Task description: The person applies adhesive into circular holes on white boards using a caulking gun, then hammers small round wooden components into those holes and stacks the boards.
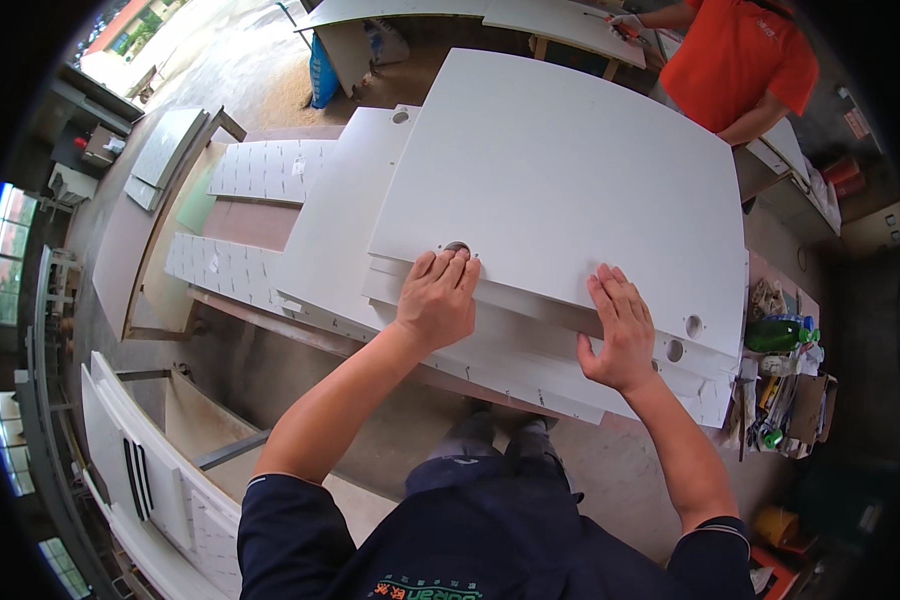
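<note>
A large white panel (560, 160) lies on top of a stack of white panels in front of me. My left hand (438, 300) rests on its near left corner, fingers close together and slightly bent. The fingertips touch a dark round hole (457, 246) there; whether something sits in it is hidden. My right hand (622, 328) lies on the near edge with fingers stretched out and thumb apart, holding nothing. Lower white panels (505, 298) jut out beneath, and round holes (694, 326) show near the right corner.
A person in an orange shirt (740, 60) stands at the far right by another bench (560, 22). Bottles (773, 335) and tools crowd a side table at right. White panels with printed film (225, 265) lie to the left. A cabinet door (145, 470) leans at lower left.
</note>
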Demonstrator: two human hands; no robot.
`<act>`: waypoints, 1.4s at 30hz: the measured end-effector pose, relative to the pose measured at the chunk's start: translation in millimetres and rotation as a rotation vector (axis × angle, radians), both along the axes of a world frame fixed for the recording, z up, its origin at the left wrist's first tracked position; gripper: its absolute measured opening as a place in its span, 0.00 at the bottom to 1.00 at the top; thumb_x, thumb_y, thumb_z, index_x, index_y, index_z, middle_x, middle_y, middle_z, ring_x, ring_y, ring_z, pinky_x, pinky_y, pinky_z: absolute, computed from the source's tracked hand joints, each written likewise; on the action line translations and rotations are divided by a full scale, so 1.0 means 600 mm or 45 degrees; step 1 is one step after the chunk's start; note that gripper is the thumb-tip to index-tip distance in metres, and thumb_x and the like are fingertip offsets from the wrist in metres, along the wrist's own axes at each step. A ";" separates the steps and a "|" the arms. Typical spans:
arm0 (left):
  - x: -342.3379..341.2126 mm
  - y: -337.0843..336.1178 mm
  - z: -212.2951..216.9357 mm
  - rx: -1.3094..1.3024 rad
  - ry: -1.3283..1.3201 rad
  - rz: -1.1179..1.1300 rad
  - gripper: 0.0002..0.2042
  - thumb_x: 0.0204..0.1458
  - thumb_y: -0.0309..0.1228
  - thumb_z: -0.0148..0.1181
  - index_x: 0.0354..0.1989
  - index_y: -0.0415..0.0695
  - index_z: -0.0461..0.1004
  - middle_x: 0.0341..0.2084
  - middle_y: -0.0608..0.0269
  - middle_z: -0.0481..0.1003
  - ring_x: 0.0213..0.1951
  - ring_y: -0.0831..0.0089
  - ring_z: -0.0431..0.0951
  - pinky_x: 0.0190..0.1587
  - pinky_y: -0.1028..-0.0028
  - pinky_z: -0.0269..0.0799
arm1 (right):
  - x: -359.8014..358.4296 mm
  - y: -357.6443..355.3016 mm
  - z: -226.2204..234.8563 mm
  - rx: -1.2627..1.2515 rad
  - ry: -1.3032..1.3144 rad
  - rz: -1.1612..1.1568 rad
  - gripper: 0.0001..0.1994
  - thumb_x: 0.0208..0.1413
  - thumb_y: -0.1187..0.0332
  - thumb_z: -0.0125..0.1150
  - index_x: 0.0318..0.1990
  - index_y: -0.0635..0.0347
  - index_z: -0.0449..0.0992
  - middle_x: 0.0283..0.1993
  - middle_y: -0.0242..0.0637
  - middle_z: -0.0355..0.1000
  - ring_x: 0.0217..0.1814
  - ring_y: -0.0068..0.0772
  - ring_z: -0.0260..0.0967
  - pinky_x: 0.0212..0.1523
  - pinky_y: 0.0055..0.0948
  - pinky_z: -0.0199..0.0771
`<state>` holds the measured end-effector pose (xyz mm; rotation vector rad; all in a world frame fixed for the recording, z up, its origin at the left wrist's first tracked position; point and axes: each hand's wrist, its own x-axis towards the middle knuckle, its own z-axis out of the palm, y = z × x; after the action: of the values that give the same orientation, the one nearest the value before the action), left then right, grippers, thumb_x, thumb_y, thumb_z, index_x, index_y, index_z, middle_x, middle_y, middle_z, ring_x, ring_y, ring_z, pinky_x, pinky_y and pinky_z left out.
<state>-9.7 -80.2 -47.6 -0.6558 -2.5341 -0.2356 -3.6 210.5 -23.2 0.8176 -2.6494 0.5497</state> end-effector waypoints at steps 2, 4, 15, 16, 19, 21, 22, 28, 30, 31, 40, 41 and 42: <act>-0.004 0.005 0.010 -0.030 -0.025 0.004 0.19 0.39 0.25 0.53 0.43 0.36 0.75 0.45 0.51 0.77 0.49 0.61 0.75 0.55 0.63 0.63 | -0.002 0.005 0.004 -0.034 -0.062 0.016 0.33 0.37 0.72 0.61 0.59 0.61 0.69 0.64 0.45 0.64 0.69 0.48 0.58 0.67 0.42 0.59; -0.008 0.016 0.021 -0.055 -0.012 -0.008 0.18 0.39 0.24 0.53 0.43 0.36 0.75 0.45 0.51 0.77 0.50 0.61 0.75 0.56 0.63 0.63 | 0.008 0.025 0.016 -0.043 -0.085 -0.010 0.32 0.38 0.72 0.61 0.58 0.61 0.70 0.63 0.44 0.65 0.68 0.48 0.59 0.67 0.42 0.60; -0.021 0.003 -0.009 -0.042 0.219 -0.027 0.10 0.45 0.23 0.60 0.38 0.42 0.76 0.36 0.60 0.77 0.39 0.64 0.77 0.52 0.64 0.66 | 0.066 0.182 0.016 0.126 0.108 -0.558 0.17 0.40 0.75 0.59 0.43 0.61 0.76 0.45 0.34 0.72 0.54 0.38 0.65 0.51 0.38 0.65; -0.022 0.000 -0.015 -0.053 0.233 -0.045 0.11 0.45 0.23 0.60 0.38 0.42 0.76 0.36 0.60 0.77 0.39 0.63 0.77 0.52 0.64 0.66 | 0.062 0.181 0.010 0.143 0.101 -0.601 0.16 0.41 0.75 0.57 0.42 0.61 0.76 0.44 0.34 0.72 0.52 0.38 0.65 0.50 0.37 0.65; -0.021 -0.020 -0.037 -0.152 0.206 0.027 0.14 0.44 0.23 0.61 0.42 0.41 0.75 0.40 0.59 0.76 0.41 0.63 0.76 0.53 0.63 0.65 | 0.055 0.168 -0.001 0.183 -0.074 -0.666 0.15 0.42 0.75 0.55 0.41 0.60 0.76 0.41 0.33 0.70 0.48 0.39 0.65 0.49 0.38 0.65; -0.024 -0.022 -0.027 -0.201 0.064 0.059 0.17 0.44 0.23 0.62 0.45 0.40 0.74 0.43 0.56 0.74 0.44 0.61 0.75 0.54 0.62 0.64 | 0.041 0.166 0.018 0.190 -0.162 -0.700 0.17 0.42 0.75 0.55 0.44 0.59 0.75 0.44 0.34 0.69 0.48 0.40 0.65 0.50 0.39 0.65; -0.022 -0.016 -0.018 -0.224 -0.003 0.074 0.18 0.44 0.24 0.62 0.47 0.40 0.73 0.45 0.55 0.74 0.46 0.60 0.74 0.55 0.61 0.63 | 0.049 0.170 0.017 0.136 -0.152 -0.696 0.17 0.43 0.75 0.55 0.45 0.60 0.75 0.46 0.36 0.69 0.50 0.41 0.65 0.51 0.39 0.65; 0.112 0.102 0.021 -0.029 0.049 0.091 0.25 0.43 0.26 0.63 0.53 0.36 0.69 0.55 0.42 0.67 0.58 0.45 0.65 0.61 0.52 0.57 | 0.268 0.235 -0.033 -0.277 -0.165 -0.573 0.22 0.44 0.75 0.56 0.52 0.56 0.74 0.58 0.39 0.67 0.57 0.46 0.66 0.55 0.43 0.70; 0.188 0.168 0.006 0.108 -0.107 -0.100 0.23 0.44 0.26 0.63 0.52 0.35 0.69 0.54 0.41 0.67 0.58 0.44 0.65 0.59 0.50 0.60 | 0.334 0.321 -0.087 -0.210 -0.345 -0.770 0.21 0.44 0.76 0.56 0.51 0.56 0.74 0.57 0.40 0.68 0.56 0.47 0.67 0.55 0.42 0.71; 0.218 0.213 -0.008 0.191 -0.244 -0.240 0.22 0.44 0.25 0.62 0.50 0.36 0.71 0.52 0.42 0.69 0.56 0.45 0.67 0.57 0.51 0.63 | 0.359 0.378 -0.117 -0.176 -0.415 -0.916 0.21 0.44 0.76 0.57 0.50 0.56 0.74 0.56 0.40 0.68 0.55 0.48 0.68 0.55 0.42 0.70; 0.270 0.719 -0.044 0.553 -1.158 -0.716 0.13 0.49 0.32 0.64 0.43 0.42 0.77 0.36 0.62 0.76 0.30 0.68 0.80 0.34 0.68 0.76 | 0.360 0.816 -0.191 0.198 -0.738 -1.607 0.24 0.46 0.67 0.62 0.54 0.57 0.70 0.54 0.48 0.66 0.61 0.50 0.63 0.57 0.44 0.69; 0.254 0.776 -0.069 0.474 -1.161 -0.611 0.15 0.50 0.34 0.62 0.46 0.42 0.75 0.38 0.60 0.76 0.34 0.64 0.79 0.37 0.67 0.76 | 0.349 0.852 -0.204 0.171 -0.846 -1.550 0.23 0.46 0.66 0.63 0.53 0.57 0.70 0.53 0.48 0.68 0.59 0.51 0.65 0.56 0.44 0.70; 0.239 0.822 -0.103 0.383 -1.189 -0.490 0.18 0.51 0.36 0.61 0.49 0.43 0.73 0.41 0.58 0.75 0.38 0.61 0.79 0.40 0.65 0.76 | 0.345 0.875 -0.219 0.144 -0.982 -1.485 0.23 0.46 0.65 0.63 0.52 0.57 0.71 0.52 0.48 0.69 0.57 0.52 0.66 0.54 0.45 0.71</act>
<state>133.5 412.8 -109.6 -1.0834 -3.0656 -1.2909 203.4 735.2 -154.5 -1.1528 -3.1560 0.3939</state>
